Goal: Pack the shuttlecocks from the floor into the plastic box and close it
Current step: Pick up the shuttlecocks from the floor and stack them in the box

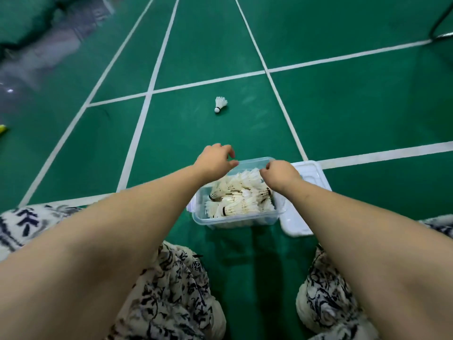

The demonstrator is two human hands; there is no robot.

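A clear plastic box [220,220] stands on the green court floor between my knees, filled with several white shuttlecocks [241,196]. Its white lid [311,174] lies flat on the floor against the box's right side. One white shuttlecock [220,103] lies alone on the floor beyond the box. My left hand [215,159] hovers over the box's far left corner with curled, empty fingers. My right hand [280,173] is over the box's far right part, fingers bent down among the feathers; whether it grips anything is hidden.
White court lines [208,82] cross the green floor. My knees in patterned black-and-white cloth [171,290] flank the box. A dark metal leg [441,23] stands at the far right. A yellow object [3,128] lies at the left edge.
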